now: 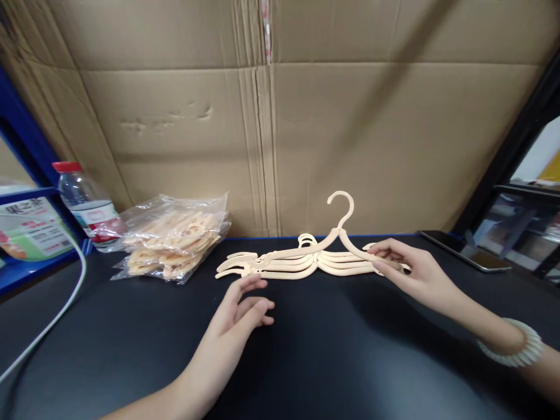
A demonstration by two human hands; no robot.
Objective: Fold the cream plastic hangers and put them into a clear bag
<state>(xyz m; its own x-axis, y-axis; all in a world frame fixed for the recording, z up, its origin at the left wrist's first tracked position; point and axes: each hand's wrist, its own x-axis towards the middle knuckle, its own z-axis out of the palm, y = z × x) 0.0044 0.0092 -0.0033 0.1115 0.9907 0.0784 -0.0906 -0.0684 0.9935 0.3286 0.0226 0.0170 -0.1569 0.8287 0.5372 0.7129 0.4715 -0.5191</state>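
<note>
A small stack of cream plastic hangers (pixel 306 263) lies on the black table (pixel 306 361) near the cardboard wall. The top hanger (pixel 339 224) is tilted up, hook raised. My right hand (pixel 409 268) pinches the right arm of that top hanger, fingers closed on it. My left hand (pixel 238 318) rests on the table just in front of the stack's left end, fingers loosely curled and apart, holding nothing, fingertips close to the hangers but not touching them.
A clear plastic bag of more cream hangers (pixel 172 236) lies at the left. Behind it stands a water bottle (pixel 87 204) beside a blue shelf (pixel 26 268). A white cable (pixel 56 309) crosses the left table. A phone (pixel 466 251) lies at the right. Cardboard (pixel 280 116) closes the back.
</note>
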